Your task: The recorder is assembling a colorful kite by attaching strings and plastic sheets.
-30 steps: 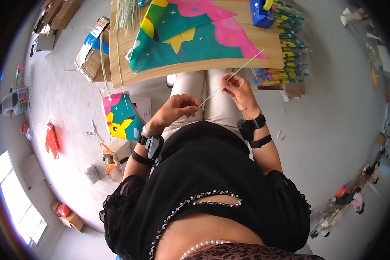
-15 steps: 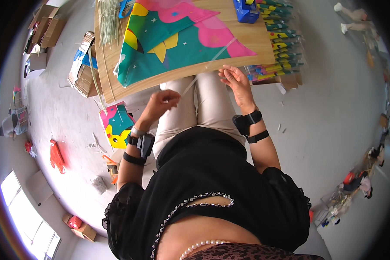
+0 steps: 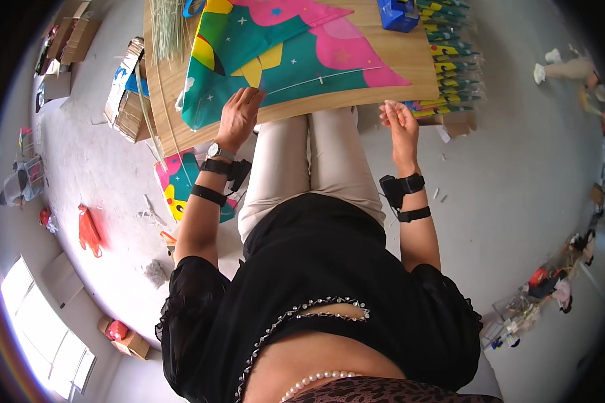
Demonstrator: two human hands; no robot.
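My left hand lies palm down, fingers spread flat on the near edge of the teal and pink kite, which is spread over the wooden board across my knees. My right hand hovers at the board's near right corner, fingers loosely curled and apart, gripping nothing I can see. Half a second ago both hands were off the kite, below the board's edge; now the left has landed on it and the right has swung outward. A thin stick lies across the kite. A blue box sits at the board's far right, folded kites stacked beyond its right edge, cardboard cartons left of it.
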